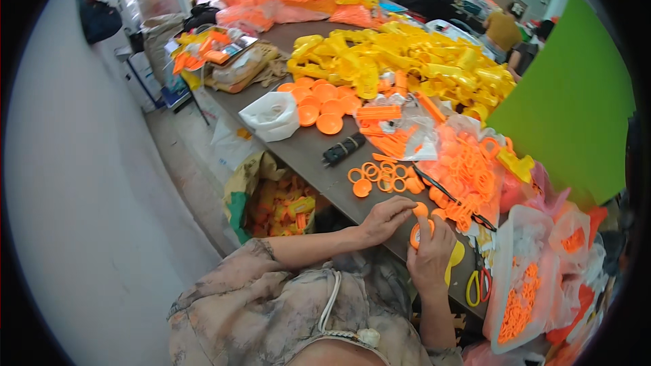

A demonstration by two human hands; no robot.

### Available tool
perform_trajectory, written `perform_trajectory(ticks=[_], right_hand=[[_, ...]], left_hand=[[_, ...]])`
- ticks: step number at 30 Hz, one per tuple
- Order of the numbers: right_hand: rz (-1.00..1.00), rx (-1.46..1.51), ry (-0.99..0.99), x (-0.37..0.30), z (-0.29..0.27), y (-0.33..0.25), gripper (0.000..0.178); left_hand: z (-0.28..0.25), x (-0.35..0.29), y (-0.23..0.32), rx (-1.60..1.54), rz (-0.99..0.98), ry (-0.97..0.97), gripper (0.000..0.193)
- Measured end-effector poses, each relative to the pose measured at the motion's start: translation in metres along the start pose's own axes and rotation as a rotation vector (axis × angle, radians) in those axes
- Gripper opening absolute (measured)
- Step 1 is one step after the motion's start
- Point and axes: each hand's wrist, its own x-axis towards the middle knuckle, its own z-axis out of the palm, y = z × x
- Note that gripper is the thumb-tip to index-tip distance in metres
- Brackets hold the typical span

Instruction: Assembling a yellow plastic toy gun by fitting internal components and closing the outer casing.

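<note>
Near the table's front edge my two hands are close together. The fingers of my right hand (432,257) are curled around an orange ring-shaped plastic part (415,236) with a pale middle. The bent fingers of my left hand (385,222) meet a small orange round piece (421,209) at their tips; its underside is hidden. Just beyond lie several loose orange rings (386,177) and an orange disc (362,188). Black-handled tweezers or a similar slim tool (434,183) rests by a heap of orange plastic parts (468,169).
Yellow plastic parts (407,61) are piled across the far table, with orange cups (329,123) and a white container (271,116) nearer. Scissors (479,285) lie at my right beside a plastic bin (498,339). An open sack (237,193) stands below the left edge. A green panel (569,108) rises on the right.
</note>
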Motion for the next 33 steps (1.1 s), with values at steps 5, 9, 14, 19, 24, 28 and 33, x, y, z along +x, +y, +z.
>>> perform_trajectory(ticks=[5,9,14,19,24,28,33], right_hand=[[0.021,0.059,-0.003,-0.002,0.040,0.004,0.053],[0.078,0.269,0.133,0.001,0.031,0.014,0.043],[0.256,0.317,0.207,-0.025,0.000,0.049,0.036],[0.508,0.355,0.168,-0.064,0.007,0.060,0.041],[0.546,0.522,0.268,-0.065,0.027,0.067,0.045],[0.700,0.879,0.189,-0.069,0.028,0.077,0.050],[0.806,1.172,0.110,-0.064,0.005,0.073,0.050]], left_hand=[[-0.011,0.001,0.007,0.025,0.002,-0.034,0.026],[-0.008,0.008,0.004,0.150,0.146,-0.209,0.046],[-0.001,0.018,0.026,0.386,0.381,-0.376,0.058],[0.015,0.008,0.010,0.444,0.421,-0.514,0.060],[0.015,0.013,0.005,0.452,0.392,-0.488,0.052],[0.016,0.013,0.002,0.431,0.456,-0.434,0.049],[0.013,-0.001,0.003,0.407,0.520,-0.396,0.048]])
